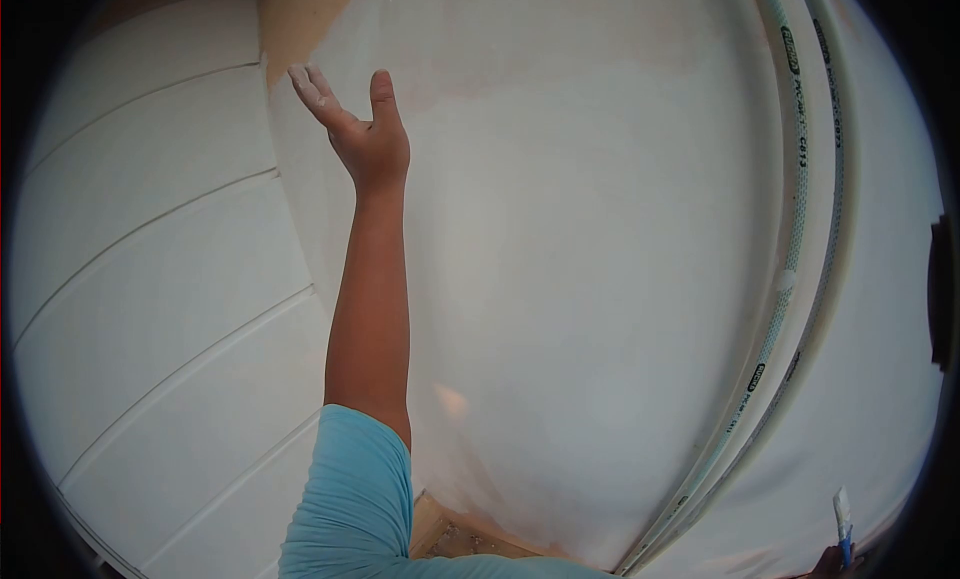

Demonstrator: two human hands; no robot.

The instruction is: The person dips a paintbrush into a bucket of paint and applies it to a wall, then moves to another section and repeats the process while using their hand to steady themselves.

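My left hand [376, 139] is raised high against the wall, at the end of an outstretched arm in a light blue sleeve [350, 479]. Its thumb stands apart from the fingers, and whitish residue coats the fingertips. Nothing shows in that hand. Behind it is a white-coated wall [580, 229], with a bare tan patch [300, 24] just above the fingers. At the lower right edge, my right hand [828, 562] is partly in view, closed around a paintbrush [843, 519] with a blue handle. The brush points upward and its bristles look white.
Two long pipes [797, 179] with printed markings run down the wall on the right. White horizontal panels [160, 239] with dark seams cover the left side. A brownish surface [465, 539] shows below my arm, and a dark object [940, 294] sits at the far right.
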